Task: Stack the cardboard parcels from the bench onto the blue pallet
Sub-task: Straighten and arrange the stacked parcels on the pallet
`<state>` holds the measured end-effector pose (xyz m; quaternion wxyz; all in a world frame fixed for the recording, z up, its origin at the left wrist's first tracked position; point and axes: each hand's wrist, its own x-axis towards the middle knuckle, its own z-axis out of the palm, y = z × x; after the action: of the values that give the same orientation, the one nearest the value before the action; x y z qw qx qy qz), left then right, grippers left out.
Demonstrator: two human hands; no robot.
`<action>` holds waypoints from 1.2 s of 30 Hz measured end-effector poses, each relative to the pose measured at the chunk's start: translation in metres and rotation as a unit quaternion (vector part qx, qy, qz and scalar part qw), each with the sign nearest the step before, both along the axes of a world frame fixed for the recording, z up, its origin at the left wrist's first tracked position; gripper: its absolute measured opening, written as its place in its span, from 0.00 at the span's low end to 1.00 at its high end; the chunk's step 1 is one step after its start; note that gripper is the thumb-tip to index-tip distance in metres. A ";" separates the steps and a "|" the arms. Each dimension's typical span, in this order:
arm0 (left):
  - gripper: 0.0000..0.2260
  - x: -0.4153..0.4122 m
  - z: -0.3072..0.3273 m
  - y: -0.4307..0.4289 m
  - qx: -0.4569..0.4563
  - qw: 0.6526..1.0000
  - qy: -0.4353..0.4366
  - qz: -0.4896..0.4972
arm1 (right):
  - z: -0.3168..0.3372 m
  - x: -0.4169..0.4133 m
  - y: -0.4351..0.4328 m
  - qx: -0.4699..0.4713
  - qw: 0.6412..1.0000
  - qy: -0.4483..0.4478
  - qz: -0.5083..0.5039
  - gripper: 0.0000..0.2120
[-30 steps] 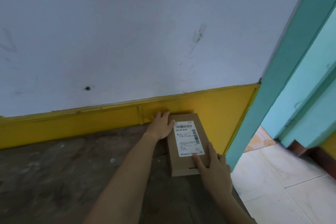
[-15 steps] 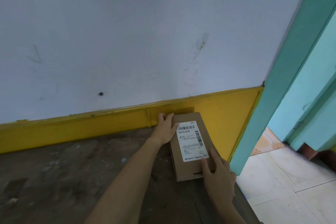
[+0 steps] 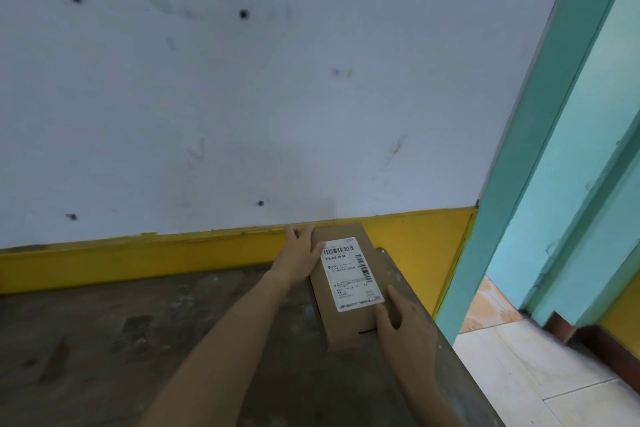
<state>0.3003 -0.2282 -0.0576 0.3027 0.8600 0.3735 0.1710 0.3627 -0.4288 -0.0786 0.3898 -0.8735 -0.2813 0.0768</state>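
A small brown cardboard parcel (image 3: pixel 346 288) with a white barcode label on top is at the far right end of the dark worn bench (image 3: pixel 121 340). It looks raised off the bench top, its far end level with the yellow band on the wall. My left hand (image 3: pixel 299 256) grips its far left edge. My right hand (image 3: pixel 403 319) grips its near right corner. The blue pallet is out of view.
A white wall with a yellow band (image 3: pixel 104 260) runs along the back of the bench. A teal door frame (image 3: pixel 512 201) stands to the right, with pale floor tiles (image 3: pixel 519 367) beyond the bench's right edge.
Both hands have lifted the parcel up from the bench corner, and it now appears larger and higher against the yellow band. My view has tilted upward along the wall.
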 end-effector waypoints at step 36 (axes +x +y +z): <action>0.24 -0.641 0.174 -0.075 0.070 0.968 -0.029 0.238 | 0.159 -0.554 -0.038 0.155 0.943 0.022 0.295 0.22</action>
<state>-0.3408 -0.3032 0.1160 0.2034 0.7597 0.5458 0.2891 -0.1912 -0.4669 0.0807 0.4864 -0.6783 -0.5260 0.1631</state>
